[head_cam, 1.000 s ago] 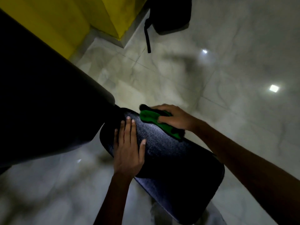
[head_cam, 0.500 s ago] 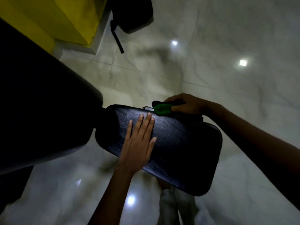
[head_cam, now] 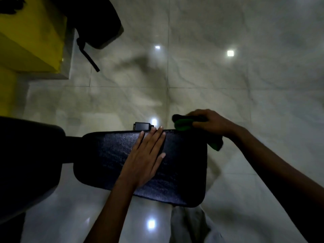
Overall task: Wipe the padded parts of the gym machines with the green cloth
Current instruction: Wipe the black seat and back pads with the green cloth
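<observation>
Cloth (head_cam: 182, 124) at the pad's far right corner, bunched in the right hand (head_cam: 208, 121).

Soft, light and limp by the look of it, the cloth will likely fold and slip through a loose grip, so bunching it in the fist as here, with a wad left free to rub, seems the sound way to hold it. The right hand's fingers curl round it, grasping it at the far edge of the pad (head_cam: 112, 155); one green end pokes out toward the left past the fingers, another hangs below the wrist off the pad's right corner. The pad looks firm, textured and fixed to its dark arm; it should not shift much under pressure. The left hand (head_cam: 145, 158) lies flat on the pad's top, fingers straight, grasping nothing, near the cloth but apart from it.
</observation>
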Demonstrator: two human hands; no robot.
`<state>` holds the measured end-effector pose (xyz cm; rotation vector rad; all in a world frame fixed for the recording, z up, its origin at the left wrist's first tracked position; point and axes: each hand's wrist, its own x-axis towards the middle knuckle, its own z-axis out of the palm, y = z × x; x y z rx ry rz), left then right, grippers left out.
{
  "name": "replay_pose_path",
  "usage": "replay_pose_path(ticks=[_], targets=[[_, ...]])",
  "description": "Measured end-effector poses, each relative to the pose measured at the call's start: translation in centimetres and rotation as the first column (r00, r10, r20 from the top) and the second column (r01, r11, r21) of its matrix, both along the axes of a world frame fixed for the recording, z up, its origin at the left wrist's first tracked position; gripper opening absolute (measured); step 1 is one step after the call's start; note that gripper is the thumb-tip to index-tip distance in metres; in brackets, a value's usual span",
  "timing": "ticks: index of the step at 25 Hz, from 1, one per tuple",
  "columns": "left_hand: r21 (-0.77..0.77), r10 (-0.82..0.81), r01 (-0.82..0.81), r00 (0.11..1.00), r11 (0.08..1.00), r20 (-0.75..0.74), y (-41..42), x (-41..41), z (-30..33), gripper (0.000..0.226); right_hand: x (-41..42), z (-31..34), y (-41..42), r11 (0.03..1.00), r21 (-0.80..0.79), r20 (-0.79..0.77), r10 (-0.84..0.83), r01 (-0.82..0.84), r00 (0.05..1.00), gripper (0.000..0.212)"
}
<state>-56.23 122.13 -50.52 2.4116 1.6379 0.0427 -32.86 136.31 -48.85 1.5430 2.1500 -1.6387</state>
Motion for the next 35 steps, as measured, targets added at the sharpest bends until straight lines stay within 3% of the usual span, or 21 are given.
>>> replay_pose_path(ticks=[3,7,9,13,15,20,25,29,31,35], targets=[[-0.022,-0.051,0.051,0.999,0.998,-0.001,-0.4,0.3,0.3,0.056,3.7,0.5,-2.7,0.977,-0.059,-0.097,-0.209,0.205,0.973,0.034],[-0.037,-0.064,0.065,0.998,0.997,0.004,-0.3,1.0,0.5,0.055,2.5,-1.1,-1.7,0.987,-0.021,-0.088,-0.161,0.159,0.983,0.035],[-0.037,-0.106,0.107,0.994,0.994,0.007,0.1,1.2,0.7,0.055,1.9,-1.6,-2.1,0.971,-0.012,-0.097,-0.237,0.237,0.967,0.036],[-0.014,-0.167,0.167,0.986,0.986,0.002,0.8,1.6,0.7,0.055,2.6,-2.0,-8.8,0.761,-0.04,-0.197,-0.641,0.647,0.742,0.051],[-0.005,-0.175,0.175,0.985,0.985,0.006,1.0,2.0,0.6,0.054,2.3,-1.7,-11.4,0.657,-0.085,-0.196,-0.748,0.749,0.634,0.053],[0.011,-0.267,0.267,0.963,0.964,0.029,2.0,4.4,0.4,0.053,1.7,-1.9,-9.1,0.695,-0.021,-0.183,-0.709,0.719,0.681,0.046],[-0.002,-0.367,0.368,0.929,0.93,0.057,3.1,4.1,0.4,0.054,0.9,-0.9,-14.2,0.567,-0.057,-0.162,-0.817,0.822,0.553,0.053],[-0.028,-0.54,0.541,0.841,0.841,0.039,4.2,2.7,0.8,0.053,0.7,-0.3,-16.4,0.539,-0.045,-0.14,-0.837,0.841,0.529,0.058],[-0.026,-0.625,0.626,0.78,0.78,0.032,5.3,2.4,0.9,0.054,0.2,-0.3,-14.9,0.447,-0.059,-0.088,-0.893,0.893,0.441,0.052],[-0.022,-0.683,0.685,0.728,0.728,0.065,6.2,2.4,1.0,0.056,-0.4,-0.4,-14.5,0.375,-0.053,-0.072,-0.926,0.926,0.371,0.045]])
